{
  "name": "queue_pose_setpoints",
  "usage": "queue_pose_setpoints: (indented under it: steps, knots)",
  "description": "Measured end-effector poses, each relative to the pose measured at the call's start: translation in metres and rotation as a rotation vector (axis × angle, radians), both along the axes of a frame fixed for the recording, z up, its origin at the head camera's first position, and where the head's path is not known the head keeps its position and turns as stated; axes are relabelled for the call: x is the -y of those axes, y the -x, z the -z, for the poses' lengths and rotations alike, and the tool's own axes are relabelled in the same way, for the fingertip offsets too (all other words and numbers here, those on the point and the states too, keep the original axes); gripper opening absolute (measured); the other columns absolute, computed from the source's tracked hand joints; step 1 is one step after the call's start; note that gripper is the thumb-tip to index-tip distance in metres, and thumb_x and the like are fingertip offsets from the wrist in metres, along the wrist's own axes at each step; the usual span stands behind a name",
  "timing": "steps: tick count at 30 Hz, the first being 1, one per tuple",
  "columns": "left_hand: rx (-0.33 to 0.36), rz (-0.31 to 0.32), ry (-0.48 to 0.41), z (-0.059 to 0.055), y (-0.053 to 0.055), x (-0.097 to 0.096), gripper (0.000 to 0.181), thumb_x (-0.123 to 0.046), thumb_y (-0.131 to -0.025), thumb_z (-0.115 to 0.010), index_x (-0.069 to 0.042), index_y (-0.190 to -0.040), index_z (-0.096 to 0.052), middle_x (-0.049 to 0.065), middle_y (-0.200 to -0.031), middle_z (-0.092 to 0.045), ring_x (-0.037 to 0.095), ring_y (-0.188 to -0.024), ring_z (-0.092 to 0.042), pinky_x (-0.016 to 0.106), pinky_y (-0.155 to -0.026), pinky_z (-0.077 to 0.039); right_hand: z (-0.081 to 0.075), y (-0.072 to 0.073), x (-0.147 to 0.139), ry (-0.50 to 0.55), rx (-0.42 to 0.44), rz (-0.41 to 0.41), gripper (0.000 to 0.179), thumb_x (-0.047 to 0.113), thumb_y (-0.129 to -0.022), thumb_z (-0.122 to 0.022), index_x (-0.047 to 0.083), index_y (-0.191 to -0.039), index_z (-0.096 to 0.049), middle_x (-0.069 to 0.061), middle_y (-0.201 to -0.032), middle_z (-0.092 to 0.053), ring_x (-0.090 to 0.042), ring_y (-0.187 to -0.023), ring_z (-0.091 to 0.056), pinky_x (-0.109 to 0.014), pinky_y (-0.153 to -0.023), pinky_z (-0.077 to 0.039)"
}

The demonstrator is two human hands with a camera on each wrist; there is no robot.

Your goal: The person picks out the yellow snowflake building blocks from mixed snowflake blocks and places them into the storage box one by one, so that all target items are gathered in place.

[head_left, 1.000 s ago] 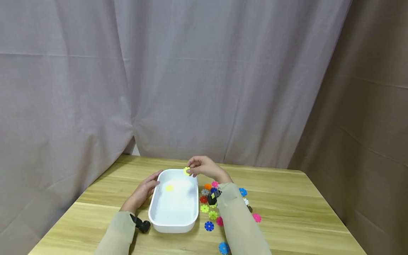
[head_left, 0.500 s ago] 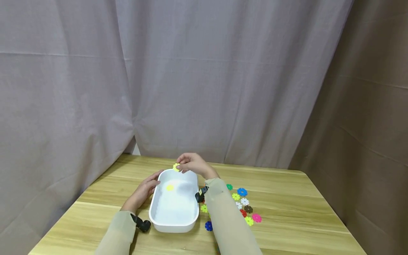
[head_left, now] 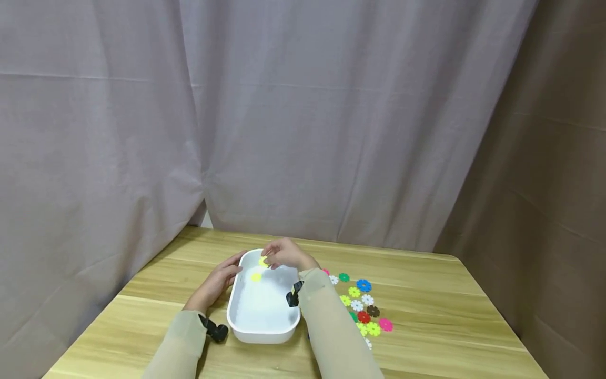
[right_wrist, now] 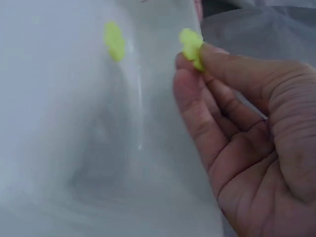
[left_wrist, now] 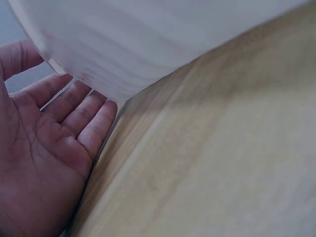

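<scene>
Right wrist view: right-hand grip (right_wrist: 247, 143) clamps yellow flower-shaped plastic disc (right_wrist: 190, 43). Head view: left-hand grip (head_left: 219, 281) holds white rectangular tub (head_left: 262, 310).

Head view: above and on the near side of the white tray (head_left: 262, 337), facing forward and down, well back. Left wrist view: close, low outside the tray's left wall. Right wrist view: close, facing into the tray. Head and right wrist both show its inside.
</scene>
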State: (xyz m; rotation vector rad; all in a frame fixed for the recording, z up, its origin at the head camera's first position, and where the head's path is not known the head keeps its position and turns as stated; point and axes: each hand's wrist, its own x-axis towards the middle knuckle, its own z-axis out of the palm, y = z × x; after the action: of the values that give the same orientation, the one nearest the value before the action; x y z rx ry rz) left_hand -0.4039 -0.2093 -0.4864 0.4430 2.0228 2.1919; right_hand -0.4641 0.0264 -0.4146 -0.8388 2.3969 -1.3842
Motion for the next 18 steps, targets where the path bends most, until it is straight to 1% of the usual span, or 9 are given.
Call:
queue_pose_setpoints:
  steps: [3, 5, 7, 10, 14, 16, 18]
  knots:
    - [-0.002, 0.002, 0.009, 0.0, -0.001, 0.0, 0.06, -0.013, -0.102, -0.047, -0.007, -0.159, -0.03, 0.015, -0.164, -0.024, 0.032, -0.147, -0.03, 0.039, -0.115, -0.035, 0.001, -0.003, 0.001, -0.103, -0.02, 0.016, 0.013, -0.001, -0.089, -0.07, 0.002, -0.102, -0.074, -0.006, -0.091, -0.072, -0.019, -0.076, -0.07, -0.032, -0.073, -0.061]
    - [0.004, -0.007, 0.013, -0.001, -0.002, 0.0, 0.059, -0.012, -0.102, -0.046, -0.008, -0.158, -0.031, 0.014, -0.164, -0.026, 0.031, -0.147, -0.031, 0.038, -0.115, -0.036, 0.001, -0.006, 0.003, -0.166, -0.029, 0.034, 0.014, -0.003, -0.089, -0.069, 0.003, -0.1, -0.074, -0.005, -0.092, -0.071, -0.017, -0.076, -0.069, -0.03, -0.072, -0.06]
    - [0.006, -0.01, 0.015, -0.001, -0.002, 0.0, 0.059, -0.013, -0.102, -0.046, -0.009, -0.158, -0.031, 0.013, -0.164, -0.025, 0.03, -0.147, -0.03, 0.039, -0.115, -0.035, 0.001, -0.007, 0.006, -0.212, -0.043, 0.052, 0.016, -0.007, -0.087, -0.068, 0.003, -0.098, -0.075, -0.005, -0.092, -0.071, -0.017, -0.075, -0.067, -0.03, -0.071, -0.059]
    - [0.006, -0.013, 0.014, -0.001, -0.002, -0.001, 0.059, -0.013, -0.102, -0.047, -0.008, -0.158, -0.031, 0.013, -0.164, -0.025, 0.03, -0.147, -0.03, 0.04, -0.116, -0.035, 0.002, -0.009, 0.008, -0.279, -0.083, 0.074, 0.021, -0.011, -0.083, -0.067, 0.004, -0.095, -0.075, -0.004, -0.088, -0.07, -0.017, -0.071, -0.063, -0.027, -0.065, -0.055]
    - [-0.001, -0.003, 0.008, -0.001, -0.001, 0.0, 0.059, -0.013, -0.102, -0.046, -0.008, -0.158, -0.03, 0.013, -0.164, -0.025, 0.03, -0.147, -0.031, 0.038, -0.115, -0.036, 0.002, -0.011, 0.009, -0.345, -0.121, 0.082, 0.023, -0.011, -0.081, -0.067, 0.005, -0.095, -0.076, -0.001, -0.08, -0.067, -0.016, -0.069, -0.058, -0.023, -0.06, -0.048]
    - [-0.004, 0.001, 0.006, -0.001, -0.001, 0.0, 0.059, -0.013, -0.102, -0.046, -0.008, -0.158, -0.03, 0.014, -0.164, -0.025, 0.03, -0.147, -0.03, 0.037, -0.115, -0.036, 0.002, -0.012, 0.009, -0.356, -0.122, 0.08, 0.023, -0.011, -0.081, -0.068, 0.005, -0.095, -0.076, -0.001, -0.079, -0.066, -0.015, -0.068, -0.057, -0.023, -0.06, -0.048]
    - [-0.004, 0.0, 0.017, -0.002, -0.001, 0.0, 0.06, -0.014, -0.102, -0.047, -0.008, -0.159, -0.03, 0.014, -0.164, -0.025, 0.03, -0.147, -0.03, 0.036, -0.115, -0.036, 0.003, -0.011, 0.009, -0.357, -0.125, 0.072, 0.023, -0.012, -0.08, -0.067, 0.005, -0.095, -0.076, -0.003, -0.081, -0.066, -0.015, -0.069, -0.058, -0.024, -0.061, -0.051]
